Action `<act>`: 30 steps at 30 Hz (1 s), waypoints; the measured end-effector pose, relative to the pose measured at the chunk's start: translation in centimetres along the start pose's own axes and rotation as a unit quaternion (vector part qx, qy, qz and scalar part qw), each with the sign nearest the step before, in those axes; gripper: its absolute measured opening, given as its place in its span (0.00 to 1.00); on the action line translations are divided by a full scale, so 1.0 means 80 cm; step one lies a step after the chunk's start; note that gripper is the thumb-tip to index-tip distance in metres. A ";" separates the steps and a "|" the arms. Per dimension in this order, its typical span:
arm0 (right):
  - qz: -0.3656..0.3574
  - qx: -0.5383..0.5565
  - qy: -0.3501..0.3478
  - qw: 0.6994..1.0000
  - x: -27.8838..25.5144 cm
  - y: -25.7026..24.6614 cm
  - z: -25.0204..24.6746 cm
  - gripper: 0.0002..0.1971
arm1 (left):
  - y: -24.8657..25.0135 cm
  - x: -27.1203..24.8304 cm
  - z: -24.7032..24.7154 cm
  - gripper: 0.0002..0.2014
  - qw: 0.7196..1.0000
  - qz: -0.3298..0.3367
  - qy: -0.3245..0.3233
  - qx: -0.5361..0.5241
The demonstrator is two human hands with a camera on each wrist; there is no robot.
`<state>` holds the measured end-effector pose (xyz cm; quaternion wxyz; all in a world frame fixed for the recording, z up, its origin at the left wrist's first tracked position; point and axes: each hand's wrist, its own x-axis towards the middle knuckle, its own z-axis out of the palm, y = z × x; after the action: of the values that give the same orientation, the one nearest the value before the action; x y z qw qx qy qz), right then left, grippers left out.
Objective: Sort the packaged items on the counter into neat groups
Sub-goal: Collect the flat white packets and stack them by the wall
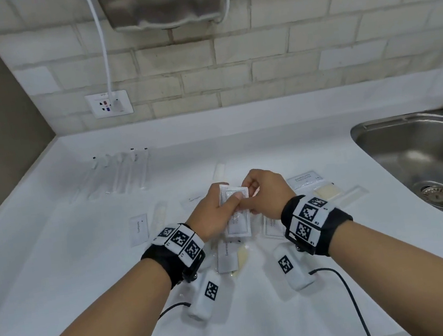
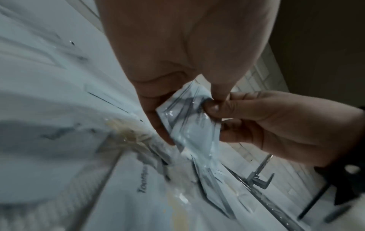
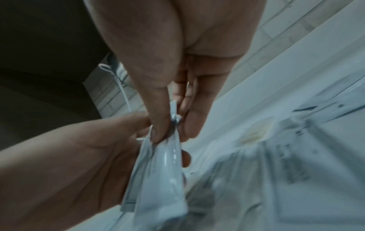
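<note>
White counter (image 1: 59, 276) is under my hands. My left hand (image 1: 215, 214) and right hand (image 1: 268, 194) both pinch a small stack of white packets (image 1: 236, 214), held up between them. Other packets lie below, partly hidden. Their words look blurry.

Glossy clear plastic sachets (image 1: 236, 214); smooth matt white counter (image 1: 61, 290); brushed metal sink (image 1: 423, 156); rough tiled wall (image 1: 282, 45).
</note>
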<state>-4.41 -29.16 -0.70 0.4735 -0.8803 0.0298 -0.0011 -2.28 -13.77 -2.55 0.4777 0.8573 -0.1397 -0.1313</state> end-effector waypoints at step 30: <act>0.185 -0.217 -0.008 0.958 0.089 0.100 -0.121 0.29 | -0.002 0.024 -0.010 0.17 0.991 -0.030 0.129 -0.015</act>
<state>1.98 -42.04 -2.21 0.2628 -0.9411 0.1881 0.0997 -0.17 -13.73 -2.47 0.5007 0.8635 -0.0489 -0.0357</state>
